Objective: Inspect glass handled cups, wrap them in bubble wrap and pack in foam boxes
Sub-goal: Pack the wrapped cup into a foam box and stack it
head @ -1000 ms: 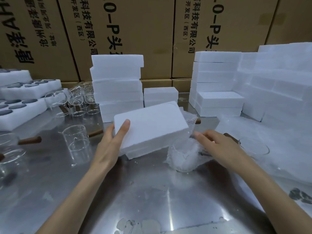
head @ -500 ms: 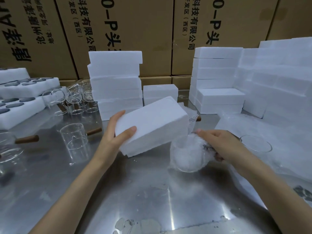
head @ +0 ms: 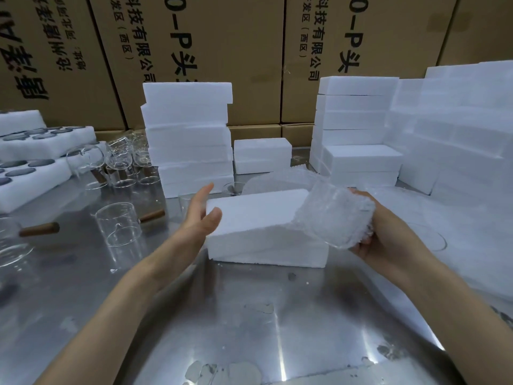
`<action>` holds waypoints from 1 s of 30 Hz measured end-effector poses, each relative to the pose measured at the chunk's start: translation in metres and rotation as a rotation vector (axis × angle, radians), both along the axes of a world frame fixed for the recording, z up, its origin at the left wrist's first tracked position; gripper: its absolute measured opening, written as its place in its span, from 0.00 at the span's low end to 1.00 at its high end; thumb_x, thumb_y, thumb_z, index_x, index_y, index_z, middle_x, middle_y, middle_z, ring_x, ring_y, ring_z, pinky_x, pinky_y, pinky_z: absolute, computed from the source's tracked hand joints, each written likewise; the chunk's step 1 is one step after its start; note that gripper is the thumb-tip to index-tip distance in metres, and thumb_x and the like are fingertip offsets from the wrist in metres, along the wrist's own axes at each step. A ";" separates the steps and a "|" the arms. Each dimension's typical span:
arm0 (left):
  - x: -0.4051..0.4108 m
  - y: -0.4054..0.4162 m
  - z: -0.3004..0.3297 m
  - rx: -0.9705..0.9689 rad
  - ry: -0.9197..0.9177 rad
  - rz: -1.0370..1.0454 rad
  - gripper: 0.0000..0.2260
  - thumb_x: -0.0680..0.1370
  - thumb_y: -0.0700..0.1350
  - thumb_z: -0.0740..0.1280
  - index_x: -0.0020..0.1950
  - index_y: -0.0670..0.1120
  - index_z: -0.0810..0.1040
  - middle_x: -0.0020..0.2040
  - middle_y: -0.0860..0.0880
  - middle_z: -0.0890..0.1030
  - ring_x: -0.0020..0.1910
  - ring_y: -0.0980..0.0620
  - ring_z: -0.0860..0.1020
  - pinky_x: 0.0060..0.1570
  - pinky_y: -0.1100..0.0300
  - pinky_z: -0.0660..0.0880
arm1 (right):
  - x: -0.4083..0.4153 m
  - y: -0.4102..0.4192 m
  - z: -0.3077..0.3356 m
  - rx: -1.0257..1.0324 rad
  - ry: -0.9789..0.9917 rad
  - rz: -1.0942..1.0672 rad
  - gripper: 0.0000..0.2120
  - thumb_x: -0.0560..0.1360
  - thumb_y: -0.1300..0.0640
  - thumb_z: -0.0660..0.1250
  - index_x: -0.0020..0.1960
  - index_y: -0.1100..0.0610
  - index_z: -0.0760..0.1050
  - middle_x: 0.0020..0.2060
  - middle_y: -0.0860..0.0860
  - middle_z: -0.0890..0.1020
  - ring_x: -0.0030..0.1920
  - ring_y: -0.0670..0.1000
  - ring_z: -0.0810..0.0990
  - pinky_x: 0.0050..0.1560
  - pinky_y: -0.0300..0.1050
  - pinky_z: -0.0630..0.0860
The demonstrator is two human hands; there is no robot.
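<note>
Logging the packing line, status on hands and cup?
Left hand open against the end of foam box. Right hand grips wrapped cup, lifted beside the box. Box closed on the table; nothing blocking.

Tall brown cardboard cartons (head: 222, 56) are standing side by side along the back, forming a wall and showing large black printed characters. Lower cartons (head: 255, 132) are sitting at their foot. A scuffed stainless-steel table (head: 249, 315) is spreading across the foreground, catching bright streaks of overhead light and carrying dull smudges near its front edge.
</note>
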State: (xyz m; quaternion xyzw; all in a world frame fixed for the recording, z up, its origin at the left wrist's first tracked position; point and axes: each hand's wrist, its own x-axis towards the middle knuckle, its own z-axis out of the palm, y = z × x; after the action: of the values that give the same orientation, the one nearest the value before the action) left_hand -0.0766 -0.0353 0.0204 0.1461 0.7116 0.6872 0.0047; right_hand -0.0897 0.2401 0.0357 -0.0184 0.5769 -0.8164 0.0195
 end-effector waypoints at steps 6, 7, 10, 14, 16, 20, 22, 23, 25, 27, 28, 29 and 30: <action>0.006 -0.006 -0.005 -0.361 0.102 0.008 0.49 0.57 0.59 0.79 0.71 0.71 0.55 0.54 0.86 0.63 0.55 0.86 0.62 0.50 0.75 0.67 | 0.004 -0.001 0.002 -0.028 -0.040 -0.034 0.26 0.78 0.52 0.61 0.21 0.51 0.74 0.20 0.46 0.64 0.20 0.43 0.61 0.24 0.31 0.69; 0.005 -0.005 -0.006 -0.331 0.139 0.067 0.45 0.59 0.56 0.78 0.71 0.68 0.59 0.53 0.84 0.67 0.54 0.84 0.65 0.48 0.76 0.69 | 0.004 -0.001 0.002 -0.035 -0.034 -0.033 0.27 0.78 0.53 0.60 0.20 0.51 0.74 0.18 0.45 0.64 0.19 0.42 0.61 0.23 0.31 0.68; -0.002 -0.004 0.004 -0.008 0.135 0.148 0.37 0.60 0.51 0.77 0.68 0.54 0.71 0.58 0.61 0.80 0.55 0.63 0.79 0.50 0.69 0.75 | 0.006 -0.003 0.007 -0.118 -0.008 -0.042 0.30 0.79 0.59 0.56 0.18 0.51 0.72 0.16 0.43 0.63 0.17 0.41 0.59 0.19 0.30 0.62; -0.007 -0.013 0.008 0.403 0.127 0.287 0.21 0.68 0.54 0.70 0.60 0.55 0.76 0.58 0.56 0.82 0.60 0.57 0.78 0.67 0.55 0.67 | 0.002 -0.009 0.015 -0.078 -0.005 -0.118 0.23 0.77 0.58 0.59 0.24 0.51 0.73 0.17 0.44 0.64 0.18 0.42 0.61 0.19 0.32 0.62; -0.008 -0.014 0.006 0.512 0.119 0.352 0.14 0.74 0.55 0.65 0.59 0.58 0.75 0.56 0.58 0.82 0.59 0.56 0.79 0.69 0.51 0.66 | -0.005 -0.017 0.019 0.119 0.020 -0.154 0.13 0.75 0.54 0.62 0.33 0.53 0.72 0.19 0.45 0.65 0.20 0.44 0.61 0.22 0.35 0.63; -0.008 -0.013 0.000 0.569 0.098 0.396 0.15 0.76 0.57 0.63 0.61 0.58 0.73 0.56 0.57 0.83 0.56 0.55 0.81 0.69 0.49 0.67 | -0.022 -0.050 0.024 0.617 0.143 -0.250 0.19 0.77 0.50 0.60 0.29 0.54 0.65 0.20 0.45 0.70 0.22 0.46 0.63 0.29 0.40 0.65; -0.009 -0.013 -0.001 0.561 0.087 0.402 0.20 0.74 0.59 0.64 0.65 0.57 0.72 0.58 0.55 0.82 0.56 0.54 0.81 0.68 0.48 0.67 | -0.028 -0.070 0.021 0.766 0.241 -0.281 0.20 0.77 0.53 0.58 0.28 0.53 0.58 0.22 0.48 0.66 0.25 0.49 0.61 0.32 0.43 0.60; -0.009 -0.013 -0.001 0.556 0.076 0.397 0.22 0.73 0.60 0.65 0.66 0.57 0.71 0.58 0.55 0.82 0.56 0.53 0.81 0.68 0.48 0.67 | -0.031 -0.078 0.018 0.831 0.273 -0.288 0.20 0.77 0.53 0.58 0.28 0.53 0.57 0.24 0.49 0.64 0.26 0.50 0.60 0.32 0.44 0.57; -0.009 -0.013 -0.002 0.549 0.056 0.388 0.23 0.70 0.61 0.65 0.64 0.58 0.72 0.58 0.55 0.82 0.55 0.53 0.81 0.68 0.49 0.67 | -0.034 -0.090 0.013 0.929 0.305 -0.304 0.20 0.77 0.53 0.58 0.29 0.54 0.57 0.24 0.49 0.61 0.26 0.49 0.60 0.30 0.45 0.55; -0.010 -0.013 -0.003 0.548 0.057 0.377 0.20 0.70 0.60 0.66 0.61 0.59 0.74 0.57 0.55 0.83 0.55 0.53 0.82 0.68 0.48 0.67 | -0.036 -0.095 0.010 0.962 0.320 -0.327 0.20 0.78 0.53 0.57 0.29 0.54 0.56 0.24 0.49 0.61 0.26 0.50 0.60 0.29 0.45 0.55; -0.009 -0.013 -0.003 0.546 0.057 0.372 0.20 0.70 0.60 0.66 0.60 0.59 0.74 0.57 0.55 0.83 0.54 0.53 0.82 0.67 0.48 0.67 | -0.037 -0.096 0.009 0.966 0.324 -0.338 0.20 0.78 0.53 0.57 0.29 0.54 0.56 0.24 0.49 0.61 0.26 0.50 0.60 0.29 0.45 0.55; -0.010 -0.013 -0.004 0.541 0.057 0.368 0.20 0.70 0.60 0.66 0.60 0.59 0.74 0.57 0.54 0.83 0.54 0.53 0.82 0.67 0.48 0.67 | -0.037 -0.096 0.008 0.969 0.324 -0.344 0.20 0.77 0.54 0.57 0.29 0.54 0.56 0.24 0.49 0.61 0.26 0.50 0.60 0.29 0.45 0.55; -0.010 -0.012 -0.004 0.536 0.057 0.366 0.20 0.70 0.60 0.66 0.60 0.59 0.74 0.57 0.54 0.83 0.54 0.52 0.82 0.67 0.48 0.67 | -0.038 -0.096 0.008 0.975 0.322 -0.344 0.20 0.77 0.54 0.57 0.29 0.54 0.56 0.24 0.49 0.61 0.26 0.50 0.60 0.29 0.45 0.55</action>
State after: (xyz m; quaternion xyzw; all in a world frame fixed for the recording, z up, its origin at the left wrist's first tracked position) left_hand -0.0865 -0.0477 0.0167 0.0310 0.5195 0.8353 -0.1773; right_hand -0.1279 0.1444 0.0432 -0.0376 0.8793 -0.4322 -0.1967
